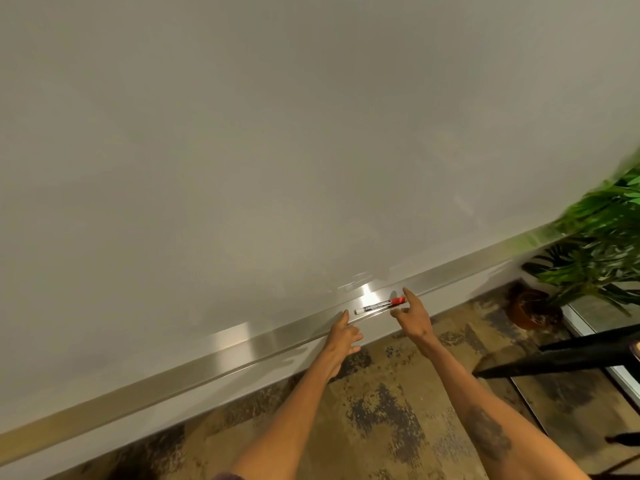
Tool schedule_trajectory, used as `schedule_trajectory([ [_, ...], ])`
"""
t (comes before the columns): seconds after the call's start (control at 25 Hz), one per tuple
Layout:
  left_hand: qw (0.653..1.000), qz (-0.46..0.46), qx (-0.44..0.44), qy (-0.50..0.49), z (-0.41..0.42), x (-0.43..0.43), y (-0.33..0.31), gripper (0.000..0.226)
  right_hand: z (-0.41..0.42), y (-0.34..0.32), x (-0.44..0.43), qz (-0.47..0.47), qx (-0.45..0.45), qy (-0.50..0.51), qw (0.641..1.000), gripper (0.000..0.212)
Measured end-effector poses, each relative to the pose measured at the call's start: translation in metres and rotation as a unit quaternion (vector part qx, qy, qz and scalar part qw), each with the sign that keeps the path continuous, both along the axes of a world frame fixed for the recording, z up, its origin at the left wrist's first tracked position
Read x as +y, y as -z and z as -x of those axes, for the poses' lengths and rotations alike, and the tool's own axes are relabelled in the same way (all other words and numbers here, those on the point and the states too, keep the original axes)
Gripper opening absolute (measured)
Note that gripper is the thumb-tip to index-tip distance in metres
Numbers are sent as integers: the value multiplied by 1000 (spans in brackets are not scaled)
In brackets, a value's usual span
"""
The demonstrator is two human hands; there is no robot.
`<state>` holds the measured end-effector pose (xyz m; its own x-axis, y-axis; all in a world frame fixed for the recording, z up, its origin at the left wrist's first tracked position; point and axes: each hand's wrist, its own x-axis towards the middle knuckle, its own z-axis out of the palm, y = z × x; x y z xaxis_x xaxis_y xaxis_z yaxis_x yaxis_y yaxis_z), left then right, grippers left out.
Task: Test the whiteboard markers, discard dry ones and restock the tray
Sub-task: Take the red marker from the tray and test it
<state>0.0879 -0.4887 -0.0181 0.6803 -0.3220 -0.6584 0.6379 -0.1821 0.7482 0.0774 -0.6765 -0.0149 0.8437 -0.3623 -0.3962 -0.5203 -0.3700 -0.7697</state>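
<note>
A whiteboard marker with a red cap and a white end lies flat on the metal tray that runs along the bottom of the whiteboard. My left hand hovers just left of the marker's white end, its fingers loosely spread and one fingertip near the tray's edge. My right hand is at the red cap end, index finger stretched out beside the cap and thumb below the marker. Neither hand holds the marker.
A potted plant in a brown pot stands on the floor at the right. Black bars of some furniture jut in from the right edge. Patterned brown carpet lies below the tray.
</note>
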Motion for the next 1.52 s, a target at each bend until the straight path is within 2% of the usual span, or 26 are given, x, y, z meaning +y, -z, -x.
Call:
schedule_trajectory([
  [0.32,999,33,19,22,-7,-11,8,61,-4,11,-4,-12,23,-1,1000,58],
  [0.48,999,39,9,-8,1,2,6,55,-7,2,16,-44,-34,104,993,49],
  [0.64,999,40,3,-7,7,29,-8,55,-9,-23,55,-58,-109,239,963,39],
  [0.8,999,27,5,30,22,65,-32,49,-3,-43,96,-106,-153,265,946,39],
  [1.0,999,-42,-28,9,41,122,-56,40,19,-56,164,-182,-146,164,959,22],
  [1.08,995,-61,-64,-56,45,151,-61,41,31,-61,195,-239,-133,107,956,20],
  [1.2,983,-33,-111,-146,51,198,-77,32,49,-74,244,-304,-108,11,946,25],
  [1.52,946,39,-211,-242,77,304,-125,32,72,-121,365,-279,-92,-179,939,33],
])
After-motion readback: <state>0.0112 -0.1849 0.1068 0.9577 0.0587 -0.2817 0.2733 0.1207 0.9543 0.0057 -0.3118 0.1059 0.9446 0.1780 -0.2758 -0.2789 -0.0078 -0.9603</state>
